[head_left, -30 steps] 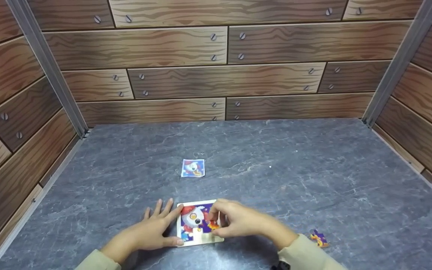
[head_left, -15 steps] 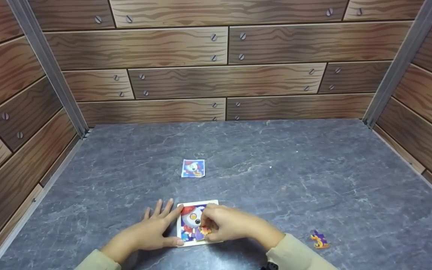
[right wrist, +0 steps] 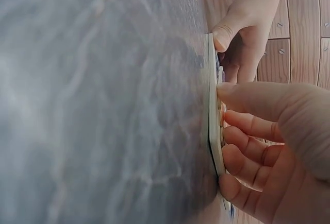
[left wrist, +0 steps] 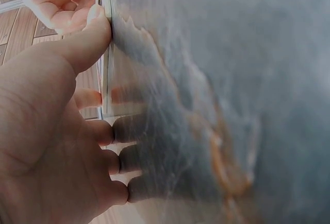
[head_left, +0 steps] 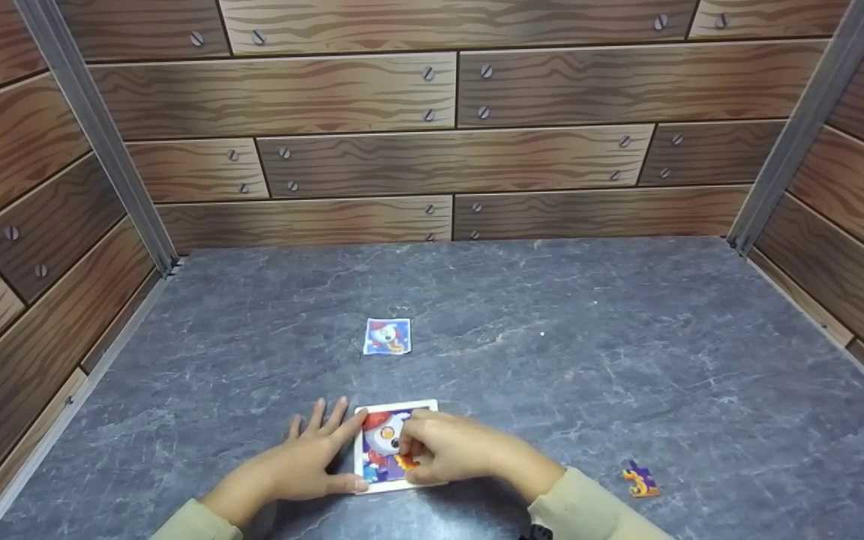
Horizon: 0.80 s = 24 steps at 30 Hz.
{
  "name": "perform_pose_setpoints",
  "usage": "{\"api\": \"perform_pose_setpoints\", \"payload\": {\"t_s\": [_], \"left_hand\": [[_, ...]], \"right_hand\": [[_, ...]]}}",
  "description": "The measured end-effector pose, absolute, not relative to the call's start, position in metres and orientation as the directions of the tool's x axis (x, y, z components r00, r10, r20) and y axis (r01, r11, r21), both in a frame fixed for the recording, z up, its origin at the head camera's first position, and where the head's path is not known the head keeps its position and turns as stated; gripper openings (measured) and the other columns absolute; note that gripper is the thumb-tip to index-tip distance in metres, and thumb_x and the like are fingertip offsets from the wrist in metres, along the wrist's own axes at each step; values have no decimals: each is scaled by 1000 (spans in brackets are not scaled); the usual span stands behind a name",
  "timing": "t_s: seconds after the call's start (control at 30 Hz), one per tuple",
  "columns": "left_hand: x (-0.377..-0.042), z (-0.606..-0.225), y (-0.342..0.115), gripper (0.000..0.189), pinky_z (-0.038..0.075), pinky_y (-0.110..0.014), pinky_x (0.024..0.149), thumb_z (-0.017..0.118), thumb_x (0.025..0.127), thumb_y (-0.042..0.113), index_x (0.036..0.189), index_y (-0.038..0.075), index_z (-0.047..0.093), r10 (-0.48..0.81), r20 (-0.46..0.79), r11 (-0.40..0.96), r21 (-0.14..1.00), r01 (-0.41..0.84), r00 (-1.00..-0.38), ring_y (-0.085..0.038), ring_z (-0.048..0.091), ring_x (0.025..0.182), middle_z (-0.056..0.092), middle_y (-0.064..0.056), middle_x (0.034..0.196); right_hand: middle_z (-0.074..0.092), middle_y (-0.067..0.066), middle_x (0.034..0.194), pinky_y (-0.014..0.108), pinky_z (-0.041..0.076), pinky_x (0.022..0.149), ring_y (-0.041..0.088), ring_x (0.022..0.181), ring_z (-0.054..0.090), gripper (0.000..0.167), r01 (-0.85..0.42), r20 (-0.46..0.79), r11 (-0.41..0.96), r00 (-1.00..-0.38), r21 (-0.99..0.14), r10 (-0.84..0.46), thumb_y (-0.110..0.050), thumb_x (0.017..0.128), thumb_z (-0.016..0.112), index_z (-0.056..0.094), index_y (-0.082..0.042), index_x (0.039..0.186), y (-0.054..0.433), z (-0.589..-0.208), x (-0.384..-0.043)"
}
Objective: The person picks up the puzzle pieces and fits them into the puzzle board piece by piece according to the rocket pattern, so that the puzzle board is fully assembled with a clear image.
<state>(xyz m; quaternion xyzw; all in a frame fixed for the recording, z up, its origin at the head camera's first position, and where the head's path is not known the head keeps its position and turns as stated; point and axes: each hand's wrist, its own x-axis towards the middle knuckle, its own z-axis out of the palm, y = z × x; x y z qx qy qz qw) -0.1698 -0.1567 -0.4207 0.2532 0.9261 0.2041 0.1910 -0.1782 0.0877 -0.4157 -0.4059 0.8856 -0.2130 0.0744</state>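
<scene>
A small square jigsaw puzzle in a white frame (head_left: 383, 489) lies near the front of the table, showing a white cartoon face with red hair. My left hand (head_left: 301, 461) spreads its fingers beside it, thumb and index finger resting on the frame's left edge. Over the right part of the puzzle, my right hand (head_left: 462, 450) pinches a purple-and-orange puzzle piece (head_left: 400, 468) at the lower middle; the fingers hide part of it. In the right wrist view, the fingertips (right wrist: 227, 89) sit right at the puzzle's face.
A loose purple-and-yellow puzzle piece (head_left: 640, 480) lies off to the right, beyond the right sleeve. Behind the puzzle is a small picture card (head_left: 387, 337) with a similar face. Wood-patterned walls (head_left: 357, 90) enclose the grey marbled table (head_left: 552, 300).
My right hand has moved slightly left across the puzzle with the piece, which now covers the formerly bare lower middle. Over the last half second it barely shifts. The left hand stays put.
</scene>
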Motion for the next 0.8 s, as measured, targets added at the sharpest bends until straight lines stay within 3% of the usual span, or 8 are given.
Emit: {"api": "perform_pose_setpoints", "payload": {"t_s": [0.17,0.33,0.8], "left_hand": [[-170,-422,-156,96,0,-71,97,56,78,65,150,14,19,551,-242,788,467,401,-799,-51,-4,133,6,-27,150],[-169,-421,-155,96,1,-71,97,56,78,65,150,14,19,556,-231,786,459,414,-798,-51,-3,133,7,-27,150],[-170,-420,-156,95,0,-72,96,56,78,64,150,14,18,555,-255,782,484,393,-792,-50,-5,133,6,-26,151]], "right_hand": [[52,-7,87,18,41,63,2,71,47,36,-685,22,571,-648,-452,-761,-22,75,75,62,-21,108,88,-414,-178],[50,-7,88,18,40,64,3,73,46,32,-695,2,575,-638,-432,-770,-25,77,74,68,-25,108,89,-411,-177],[60,2,94,17,48,67,3,73,56,29,-655,100,459,-631,-601,-770,-13,80,73,66,-8,108,109,-406,-179]]}}
